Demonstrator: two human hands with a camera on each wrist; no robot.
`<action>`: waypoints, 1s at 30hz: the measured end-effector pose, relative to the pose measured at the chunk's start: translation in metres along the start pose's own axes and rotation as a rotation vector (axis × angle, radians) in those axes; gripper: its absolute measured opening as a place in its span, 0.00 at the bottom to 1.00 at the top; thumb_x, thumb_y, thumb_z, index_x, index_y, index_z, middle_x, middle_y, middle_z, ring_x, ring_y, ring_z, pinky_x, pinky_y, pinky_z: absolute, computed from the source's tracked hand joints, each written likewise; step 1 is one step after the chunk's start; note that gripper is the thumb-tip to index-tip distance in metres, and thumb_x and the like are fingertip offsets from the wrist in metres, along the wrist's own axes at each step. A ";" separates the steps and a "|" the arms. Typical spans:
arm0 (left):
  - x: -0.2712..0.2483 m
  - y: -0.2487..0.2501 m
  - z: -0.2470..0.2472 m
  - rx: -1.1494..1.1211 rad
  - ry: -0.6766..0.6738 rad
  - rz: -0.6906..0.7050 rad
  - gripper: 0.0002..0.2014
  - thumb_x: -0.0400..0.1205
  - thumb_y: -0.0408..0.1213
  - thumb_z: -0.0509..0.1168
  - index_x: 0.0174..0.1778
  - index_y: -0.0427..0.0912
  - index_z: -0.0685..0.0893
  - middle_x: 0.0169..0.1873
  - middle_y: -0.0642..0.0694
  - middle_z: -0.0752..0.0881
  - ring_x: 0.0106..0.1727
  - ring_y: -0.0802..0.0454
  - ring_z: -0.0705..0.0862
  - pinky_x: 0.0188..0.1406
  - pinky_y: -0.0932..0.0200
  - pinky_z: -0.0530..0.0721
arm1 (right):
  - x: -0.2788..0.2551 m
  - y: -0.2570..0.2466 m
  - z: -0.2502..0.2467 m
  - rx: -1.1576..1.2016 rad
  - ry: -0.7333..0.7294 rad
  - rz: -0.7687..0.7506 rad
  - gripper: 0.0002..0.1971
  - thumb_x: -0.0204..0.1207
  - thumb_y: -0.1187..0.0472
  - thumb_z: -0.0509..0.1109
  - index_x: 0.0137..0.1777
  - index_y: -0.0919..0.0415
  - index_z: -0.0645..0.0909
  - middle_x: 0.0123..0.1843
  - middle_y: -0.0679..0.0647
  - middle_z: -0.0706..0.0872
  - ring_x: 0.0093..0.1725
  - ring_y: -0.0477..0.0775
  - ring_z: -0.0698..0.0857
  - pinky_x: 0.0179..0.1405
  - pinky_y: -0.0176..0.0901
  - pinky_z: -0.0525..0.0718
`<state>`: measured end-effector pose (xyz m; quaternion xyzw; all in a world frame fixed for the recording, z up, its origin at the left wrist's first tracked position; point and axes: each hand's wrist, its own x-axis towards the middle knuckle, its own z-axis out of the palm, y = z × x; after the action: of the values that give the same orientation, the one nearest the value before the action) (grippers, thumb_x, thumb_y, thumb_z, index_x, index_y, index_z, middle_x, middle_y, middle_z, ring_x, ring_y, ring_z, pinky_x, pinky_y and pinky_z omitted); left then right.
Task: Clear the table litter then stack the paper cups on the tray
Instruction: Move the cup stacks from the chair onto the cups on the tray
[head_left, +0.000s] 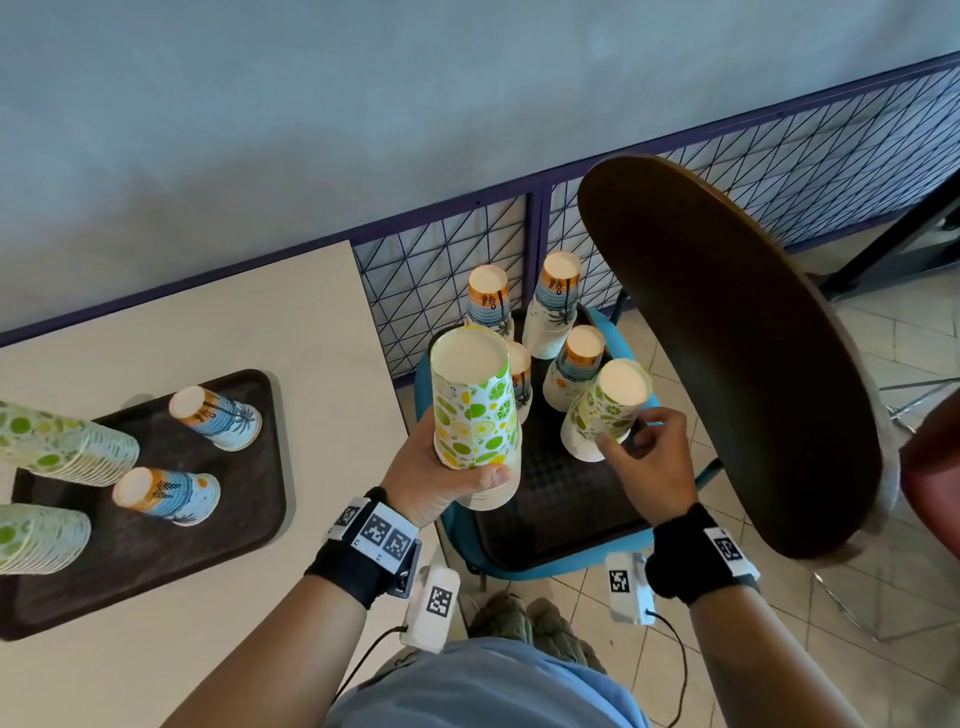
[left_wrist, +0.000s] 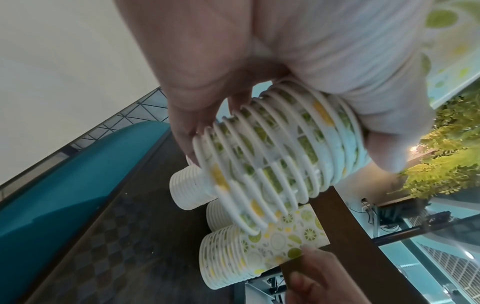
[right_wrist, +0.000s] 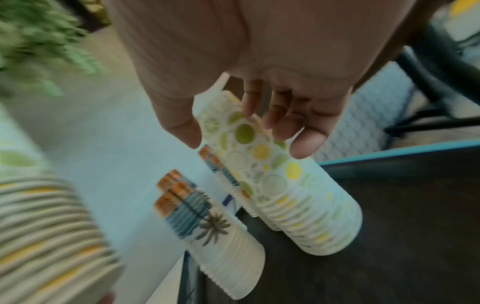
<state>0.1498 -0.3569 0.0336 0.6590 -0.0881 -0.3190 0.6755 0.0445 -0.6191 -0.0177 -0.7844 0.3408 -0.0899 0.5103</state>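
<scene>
Two stacks of lime-print paper cups are taking up your hands. Your left hand (head_left: 441, 480) is reaching forward over the blue chair (head_left: 639, 553), its grip wrapping around the lower rims of an inverted lime stack (head_left: 475, 408), thumb lying across the front and holding it upright in the air. Your right hand (head_left: 652, 457) is extending beside it, its grip only half closing: thumb and fingertips (right_wrist: 306, 144) are touching the sides of a second lime stack (head_left: 605, 410), which is tilting while its rim end is resting on the dark tray (head_left: 561, 514) sitting on the chair seat. Four palm-print stacks (head_left: 558, 306) are standing inverted on that same tray, just behind. To your left, another dark tray (head_left: 156, 561) is lying on the pale tabletop (head_left: 234, 322), carrying two single palm-print cups (head_left: 218, 418) and two tall lime stacks (head_left: 57, 441), all upside down. A dark round table (head_left: 727, 338) is looming at your right.
</scene>
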 end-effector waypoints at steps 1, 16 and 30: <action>0.000 0.000 0.001 -0.007 0.003 0.004 0.44 0.64 0.33 0.85 0.77 0.31 0.76 0.67 0.38 0.91 0.68 0.44 0.91 0.60 0.56 0.89 | 0.009 0.005 0.004 0.024 0.022 0.059 0.34 0.68 0.45 0.84 0.67 0.46 0.67 0.55 0.55 0.79 0.52 0.56 0.82 0.49 0.50 0.85; 0.002 -0.009 0.001 -0.001 0.027 -0.014 0.43 0.65 0.34 0.86 0.77 0.35 0.78 0.68 0.37 0.90 0.71 0.38 0.89 0.72 0.37 0.86 | 0.051 0.031 0.048 0.062 -0.001 0.149 0.49 0.56 0.40 0.88 0.77 0.44 0.69 0.74 0.48 0.83 0.71 0.55 0.83 0.74 0.56 0.80; -0.003 -0.013 -0.010 0.001 0.020 0.029 0.41 0.64 0.38 0.85 0.75 0.39 0.81 0.66 0.40 0.92 0.70 0.40 0.89 0.72 0.39 0.87 | 0.005 0.033 0.037 0.092 -0.087 0.050 0.45 0.55 0.43 0.88 0.74 0.43 0.75 0.69 0.46 0.85 0.67 0.51 0.85 0.73 0.58 0.81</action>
<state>0.1491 -0.3457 0.0215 0.6612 -0.0908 -0.3024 0.6805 0.0516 -0.6035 -0.0644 -0.7544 0.3335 -0.0586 0.5623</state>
